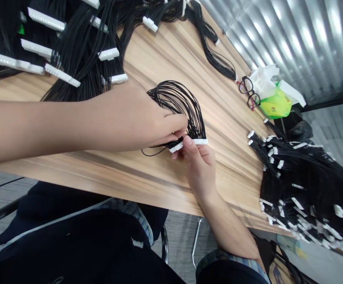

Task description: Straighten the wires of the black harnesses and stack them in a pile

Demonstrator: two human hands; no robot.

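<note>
A looped bundle of thin black wires lies on the wooden table, ending in two white connectors. My left hand reaches in from the left, fingers pinched on the wires close to the lower white connector. My right hand comes up from below and pinches the other white connector between thumb and fingers. Both hands meet at the bottom of the loop, almost touching.
A heap of black wire harnesses with long white connectors fills the table's far left. Another heap covers the right edge. Black-framed glasses, white tissue and a yellow-green packet lie at the back right. A corrugated metal wall stands behind.
</note>
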